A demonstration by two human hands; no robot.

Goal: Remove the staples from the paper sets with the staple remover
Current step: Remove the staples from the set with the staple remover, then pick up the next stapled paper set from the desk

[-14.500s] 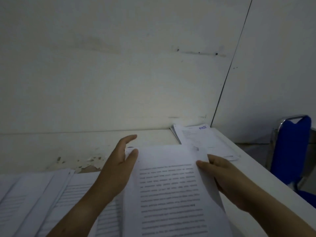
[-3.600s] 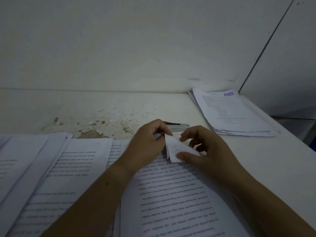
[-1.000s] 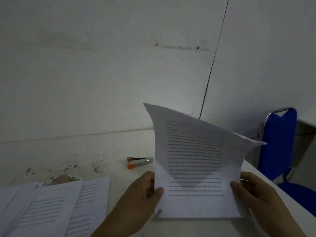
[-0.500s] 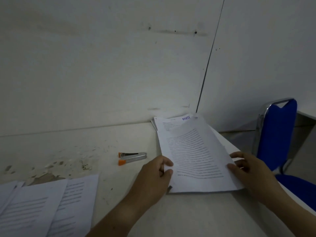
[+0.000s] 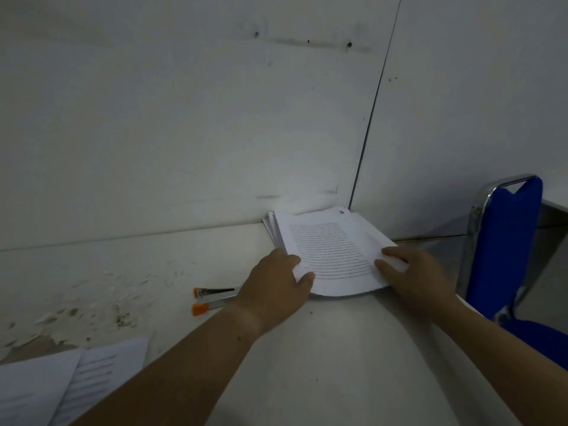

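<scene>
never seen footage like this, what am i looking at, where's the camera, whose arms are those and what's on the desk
There is no machine here. A person wears one wide-angle camera on the head, looking forward and down, so the two bare arms coming in from the bottom are their own. The left hand and the right hand each hold a side edge of a paper set, which sits on top of a stack in the far corner of the table. The staple remover, metal with orange tips, lies on the table just left of the left hand; nobody holds it. More papers lie at the near left. A blue chair stands to the right of the table.
</scene>
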